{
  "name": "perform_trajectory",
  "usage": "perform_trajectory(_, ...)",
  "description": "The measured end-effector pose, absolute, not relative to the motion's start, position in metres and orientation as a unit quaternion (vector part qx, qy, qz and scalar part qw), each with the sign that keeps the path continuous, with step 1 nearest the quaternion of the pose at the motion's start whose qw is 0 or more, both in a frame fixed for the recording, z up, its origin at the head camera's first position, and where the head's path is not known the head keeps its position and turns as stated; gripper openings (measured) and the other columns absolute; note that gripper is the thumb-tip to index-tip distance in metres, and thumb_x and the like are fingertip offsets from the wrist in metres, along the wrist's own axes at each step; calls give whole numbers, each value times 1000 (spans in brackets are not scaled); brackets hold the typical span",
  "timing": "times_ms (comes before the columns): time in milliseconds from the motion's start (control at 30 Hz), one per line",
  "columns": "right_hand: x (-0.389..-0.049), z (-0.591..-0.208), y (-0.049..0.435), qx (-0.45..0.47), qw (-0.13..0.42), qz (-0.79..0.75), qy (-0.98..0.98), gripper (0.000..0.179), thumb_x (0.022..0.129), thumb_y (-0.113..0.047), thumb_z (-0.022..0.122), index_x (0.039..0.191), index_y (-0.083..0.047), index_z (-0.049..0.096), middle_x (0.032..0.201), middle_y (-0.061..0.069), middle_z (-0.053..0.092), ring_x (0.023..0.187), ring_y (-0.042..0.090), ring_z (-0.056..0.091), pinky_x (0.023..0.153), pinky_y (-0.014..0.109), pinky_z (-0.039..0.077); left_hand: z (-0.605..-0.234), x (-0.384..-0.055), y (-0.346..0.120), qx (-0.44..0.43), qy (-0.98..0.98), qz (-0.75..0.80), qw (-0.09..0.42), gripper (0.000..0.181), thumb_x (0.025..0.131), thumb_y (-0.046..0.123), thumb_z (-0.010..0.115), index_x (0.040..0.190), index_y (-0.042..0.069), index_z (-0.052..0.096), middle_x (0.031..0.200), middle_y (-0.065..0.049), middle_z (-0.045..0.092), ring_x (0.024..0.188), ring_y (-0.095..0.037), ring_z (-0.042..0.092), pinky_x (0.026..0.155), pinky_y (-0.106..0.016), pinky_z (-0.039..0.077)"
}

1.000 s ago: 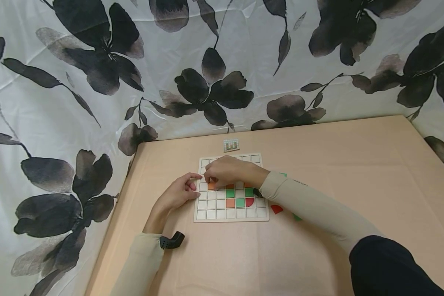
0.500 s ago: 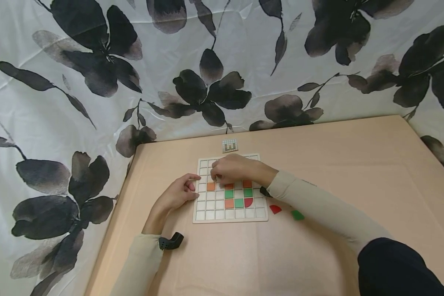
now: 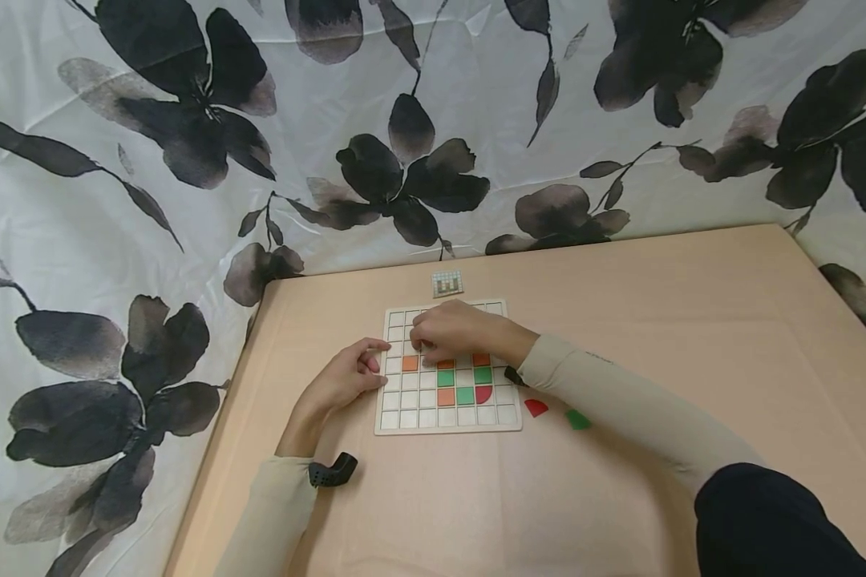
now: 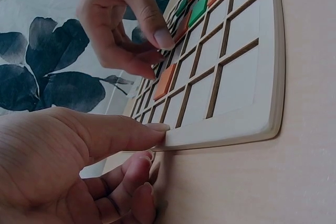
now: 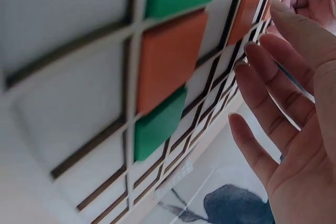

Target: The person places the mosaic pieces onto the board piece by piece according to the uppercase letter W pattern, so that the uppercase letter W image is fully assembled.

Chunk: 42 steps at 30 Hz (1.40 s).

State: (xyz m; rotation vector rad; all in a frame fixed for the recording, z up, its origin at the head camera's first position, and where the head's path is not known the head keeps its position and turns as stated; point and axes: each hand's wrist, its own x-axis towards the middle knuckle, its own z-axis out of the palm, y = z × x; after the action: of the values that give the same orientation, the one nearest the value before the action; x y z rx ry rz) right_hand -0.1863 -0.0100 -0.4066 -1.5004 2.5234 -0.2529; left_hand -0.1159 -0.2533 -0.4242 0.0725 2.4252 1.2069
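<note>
A white gridded board (image 3: 447,431) lies on the table with green, orange and red tiles in several cells. My left hand (image 3: 342,373) touches its left edge; in the left wrist view the thumb (image 4: 126,132) rests along the board's rim, while other fingers bend beside it. Over the upper middle of the grid is my right hand (image 3: 458,330), fingertips close over the cells near an orange tile (image 3: 410,364). In the right wrist view its fingers (image 5: 268,66) are spread and bent, with a gap below the thumb and no piece showing between them.
A small patterned card (image 3: 447,284) lies behind the board. To the board's right, beside the right sleeve, are a red piece (image 3: 536,407) and a green piece (image 3: 577,419). A floral curtain (image 3: 404,176) hangs behind the table (image 3: 621,320).
My right hand has shifted slightly right over the board, uncovering the orange tile at left and the loose green piece. My left hand stays at the board's edge.
</note>
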Motion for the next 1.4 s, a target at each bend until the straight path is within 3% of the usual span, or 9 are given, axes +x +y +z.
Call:
perform_trajectory(567, -183, -407, -18, -474, 71, -64, 876, 15, 89, -35, 72, 95, -22, 74, 89, -7, 64, 75, 11, 58, 65, 31, 49, -423, -117, -252, 33, 875, 434, 213, 55, 86, -3, 75, 137, 10, 57, 93, -9, 53, 76, -20, 49, 60, -25, 41)
perform_trajectory(833, -189, -400, 14, -449, 94, -109, 882, 17, 91, -34, 73, 100, -20, 73, 88, -7, 59, 79, 11, 54, 69, 32, 45, -422, -116, -252, 26, 873, 437, 215, 56, 86, -4, 74, 138, 9, 56, 93, -9, 53, 76, -20, 49, 60, -25, 41)
perform_trajectory(1100, -190, -394, 51, -413, 122, -148, 891, 23, 88, -29, 78, 108, -18, 75, 99, -4, 67, 88, 13, 58, 78, 34, 49, -422, -115, -252, 28, 875, 434, 213, 56, 86, -4, 74, 138, 9, 56, 94, -12, 54, 77, -21, 48, 61, -25, 41)
perform_trajectory(1400, -183, -388, 91, -383, 127, -169, 899, 23, 86, -24, 80, 107, -16, 76, 99, -1, 68, 91, 16, 60, 80, 37, 50, -423, -114, -252, 24, 875, 434, 214, 56, 86, -4, 74, 138, 10, 57, 94, -11, 53, 78, -21, 48, 62, -25, 41)
